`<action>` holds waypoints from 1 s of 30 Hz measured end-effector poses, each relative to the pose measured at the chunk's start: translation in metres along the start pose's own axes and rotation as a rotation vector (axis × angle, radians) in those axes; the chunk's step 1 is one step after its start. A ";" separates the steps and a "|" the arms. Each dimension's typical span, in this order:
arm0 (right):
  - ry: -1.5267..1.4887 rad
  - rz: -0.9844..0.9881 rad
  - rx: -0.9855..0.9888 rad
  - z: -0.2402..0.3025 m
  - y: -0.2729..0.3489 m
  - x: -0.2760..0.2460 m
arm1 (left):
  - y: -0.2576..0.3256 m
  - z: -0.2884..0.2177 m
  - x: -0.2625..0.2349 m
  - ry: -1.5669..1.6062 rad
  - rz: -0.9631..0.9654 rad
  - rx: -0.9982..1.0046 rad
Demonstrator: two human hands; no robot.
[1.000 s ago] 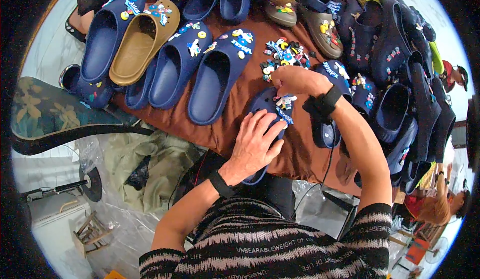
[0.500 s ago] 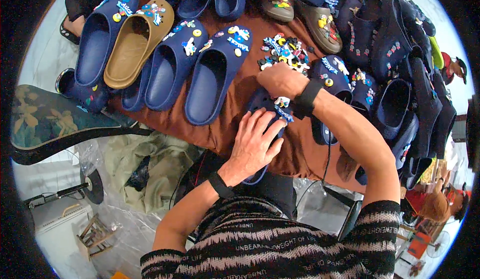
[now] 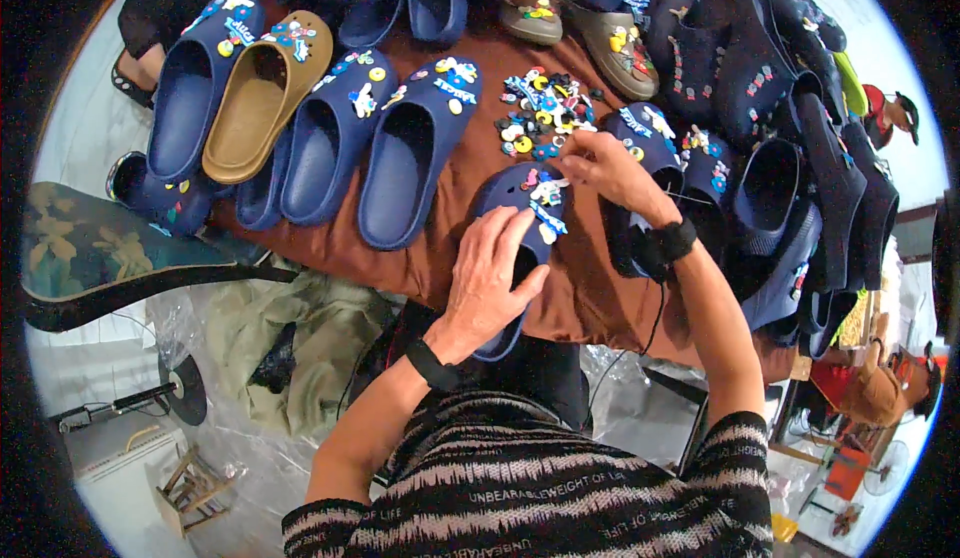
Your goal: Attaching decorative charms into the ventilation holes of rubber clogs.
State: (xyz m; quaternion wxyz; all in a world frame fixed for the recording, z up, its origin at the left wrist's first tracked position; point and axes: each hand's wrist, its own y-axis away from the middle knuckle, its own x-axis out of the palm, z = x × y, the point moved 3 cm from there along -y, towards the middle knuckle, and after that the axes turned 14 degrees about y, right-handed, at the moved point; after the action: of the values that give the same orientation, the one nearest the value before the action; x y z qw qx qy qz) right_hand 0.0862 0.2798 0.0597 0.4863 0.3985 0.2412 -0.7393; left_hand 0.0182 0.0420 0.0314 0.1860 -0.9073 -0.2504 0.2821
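Note:
A navy blue clog (image 3: 496,196) lies at the table's near edge, its toe pointing away from me, with white, blue and yellow charms (image 3: 547,203) on the right side of its upper. My left hand (image 3: 488,276) grips the clog across its upper and opening. At the right of the toe, my right hand (image 3: 608,173) has its thumb and forefinger pinched together; a small pale bit shows at the fingertips, too small to name. Just beyond the toe is a pile of loose colourful charms (image 3: 550,108).
Several decorated blue clogs (image 3: 405,178) and a tan clog (image 3: 250,108) stand to the left on the brown cloth (image 3: 420,268). More dark clogs (image 3: 770,188) crowd the right side. A patterned chair (image 3: 120,248) juts in at left. Other people (image 3: 885,388) appear at far right.
My right hand has drawn back to the right from the near edge of the pile, uncovering the clog's toe and charms. My left hand stays on the clog.

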 end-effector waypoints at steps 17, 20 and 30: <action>-0.053 -0.183 -0.171 0.034 0.067 0.043 | 0.008 0.001 0.001 -0.001 0.040 -0.114; -0.049 -0.223 -0.137 0.040 0.070 0.046 | 0.008 0.001 0.001 -0.021 0.044 -0.114; 0.186 -0.168 0.027 0.019 0.049 0.010 | 0.010 0.002 0.000 -0.006 0.022 -0.116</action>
State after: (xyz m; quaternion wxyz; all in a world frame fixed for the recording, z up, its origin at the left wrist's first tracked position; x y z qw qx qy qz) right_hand 0.1221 0.2399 0.0640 0.3928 0.4505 0.3077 -0.7403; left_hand 0.0206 0.0345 0.0252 0.1291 -0.9184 -0.2569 0.2717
